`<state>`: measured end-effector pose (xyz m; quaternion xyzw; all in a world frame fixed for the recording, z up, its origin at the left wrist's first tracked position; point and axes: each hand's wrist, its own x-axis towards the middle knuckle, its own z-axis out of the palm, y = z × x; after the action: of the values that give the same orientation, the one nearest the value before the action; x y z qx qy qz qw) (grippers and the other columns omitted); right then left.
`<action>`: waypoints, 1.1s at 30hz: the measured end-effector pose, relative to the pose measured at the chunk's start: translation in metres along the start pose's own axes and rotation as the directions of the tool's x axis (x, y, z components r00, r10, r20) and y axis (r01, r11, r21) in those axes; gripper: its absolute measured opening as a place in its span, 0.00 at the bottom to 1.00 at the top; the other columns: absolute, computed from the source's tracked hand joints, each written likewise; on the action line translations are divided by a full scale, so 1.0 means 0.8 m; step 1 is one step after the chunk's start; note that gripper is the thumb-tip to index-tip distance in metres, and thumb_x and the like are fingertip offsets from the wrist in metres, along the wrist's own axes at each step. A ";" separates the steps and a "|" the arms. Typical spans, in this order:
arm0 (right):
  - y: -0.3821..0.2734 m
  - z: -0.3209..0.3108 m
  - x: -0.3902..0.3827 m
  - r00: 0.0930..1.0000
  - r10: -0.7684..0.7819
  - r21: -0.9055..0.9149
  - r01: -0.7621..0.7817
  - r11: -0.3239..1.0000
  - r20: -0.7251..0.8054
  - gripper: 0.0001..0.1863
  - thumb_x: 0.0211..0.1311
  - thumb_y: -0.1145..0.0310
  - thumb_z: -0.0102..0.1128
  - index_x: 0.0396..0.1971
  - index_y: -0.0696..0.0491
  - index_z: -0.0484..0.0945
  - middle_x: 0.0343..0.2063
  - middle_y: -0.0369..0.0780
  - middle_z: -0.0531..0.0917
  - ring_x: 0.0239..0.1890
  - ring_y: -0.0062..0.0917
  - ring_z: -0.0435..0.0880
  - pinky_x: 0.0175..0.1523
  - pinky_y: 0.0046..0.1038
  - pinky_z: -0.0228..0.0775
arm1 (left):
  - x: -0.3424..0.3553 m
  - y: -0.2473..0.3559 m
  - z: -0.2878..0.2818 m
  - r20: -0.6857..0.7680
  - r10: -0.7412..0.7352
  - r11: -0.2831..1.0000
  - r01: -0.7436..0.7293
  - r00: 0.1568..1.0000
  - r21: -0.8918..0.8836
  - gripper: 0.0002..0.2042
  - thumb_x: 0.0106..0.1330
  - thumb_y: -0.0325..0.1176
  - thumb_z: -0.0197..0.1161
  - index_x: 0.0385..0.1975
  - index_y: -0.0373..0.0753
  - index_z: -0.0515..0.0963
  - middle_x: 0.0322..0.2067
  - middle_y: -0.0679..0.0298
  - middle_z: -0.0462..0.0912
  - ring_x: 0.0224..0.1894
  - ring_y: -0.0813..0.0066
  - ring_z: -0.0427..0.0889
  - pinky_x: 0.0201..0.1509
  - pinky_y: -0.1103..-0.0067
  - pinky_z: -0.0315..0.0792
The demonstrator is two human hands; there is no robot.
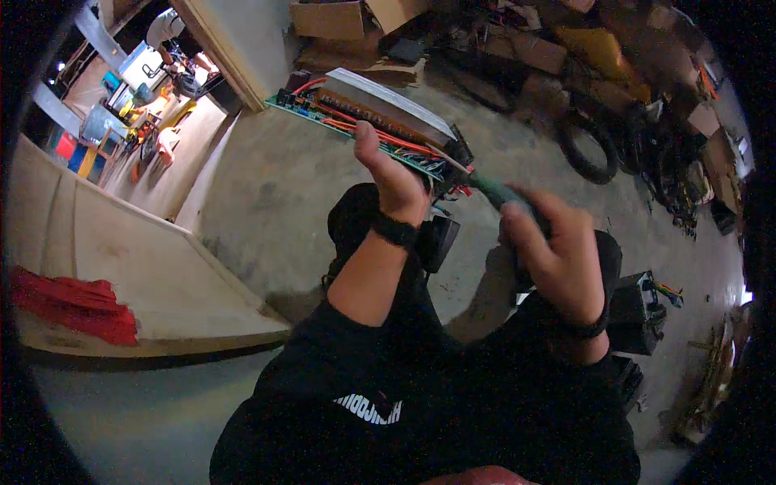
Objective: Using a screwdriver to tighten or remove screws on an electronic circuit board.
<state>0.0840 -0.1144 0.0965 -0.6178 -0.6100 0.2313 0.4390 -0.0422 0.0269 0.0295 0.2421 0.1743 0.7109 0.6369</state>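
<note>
My left hand [398, 184], with a black band at the wrist, holds up a green circuit board [315, 119] from beneath, its thumb raised along the near edge. A long silver heat sink [388, 99] runs along the board's far side, and red and orange wires lie across it. In my right hand [566, 259] is a screwdriver [495, 192] with a green handle, gripped in curled fingers. Its shaft points at the board's right end; whether the tip touches is unclear. The right hand is slightly blurred. Below the board, a black block-shaped part [439, 242] is near my left wrist.
On the floor at right sits a black box [634, 315] with coloured wires. Black coiled rings [588, 147], cardboard [540, 52] and scrap pile up along the far right. A low pale partition [121, 234] with a red cloth [73, 307] stands at left, beside a doorway.
</note>
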 end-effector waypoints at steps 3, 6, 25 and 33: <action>0.023 0.007 0.004 0.967 0.034 -0.113 -0.006 0.994 0.253 0.16 0.62 0.62 0.55 0.41 0.61 0.75 0.20 0.48 0.78 0.20 0.34 0.78 0.27 0.33 0.68 | 0.014 -0.015 -0.027 0.143 -0.074 0.993 0.085 0.987 -0.077 0.34 0.60 0.61 0.50 0.56 0.38 0.63 0.47 0.59 0.71 0.46 0.63 0.74 0.52 0.68 0.70; 0.031 0.018 0.002 0.919 0.158 0.099 -0.207 0.973 0.360 0.15 0.65 0.62 0.52 0.41 0.59 0.73 0.20 0.32 0.70 0.21 0.16 0.68 0.28 0.22 0.63 | 0.024 -0.028 -0.048 0.292 -0.099 0.987 0.132 0.951 -0.097 0.33 0.60 0.60 0.50 0.55 0.37 0.63 0.46 0.58 0.72 0.46 0.63 0.75 0.51 0.68 0.71; 0.027 0.010 0.004 0.951 0.042 0.042 -0.057 0.997 0.306 0.13 0.67 0.66 0.47 0.35 0.61 0.74 0.17 0.34 0.73 0.21 0.16 0.71 0.28 0.22 0.65 | 0.003 0.000 -0.005 0.093 0.074 0.997 -0.077 0.993 0.029 0.40 0.58 0.68 0.45 0.60 0.40 0.59 0.54 0.58 0.66 0.53 0.61 0.69 0.58 0.66 0.65; 0.012 0.001 0.005 0.922 0.169 0.064 -0.203 0.977 0.348 0.14 0.64 0.63 0.49 0.29 0.60 0.72 0.20 0.53 0.76 0.25 0.50 0.76 0.30 0.41 0.65 | 0.009 -0.020 -0.035 0.143 0.134 0.991 -0.129 0.981 -0.043 0.42 0.55 0.68 0.49 0.61 0.38 0.59 0.54 0.57 0.66 0.54 0.61 0.69 0.58 0.65 0.66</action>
<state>0.0894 -0.1093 0.0895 -0.6010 -0.6031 0.4052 0.3330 -0.0457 0.0376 -0.0019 0.2937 0.0990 0.7348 0.6034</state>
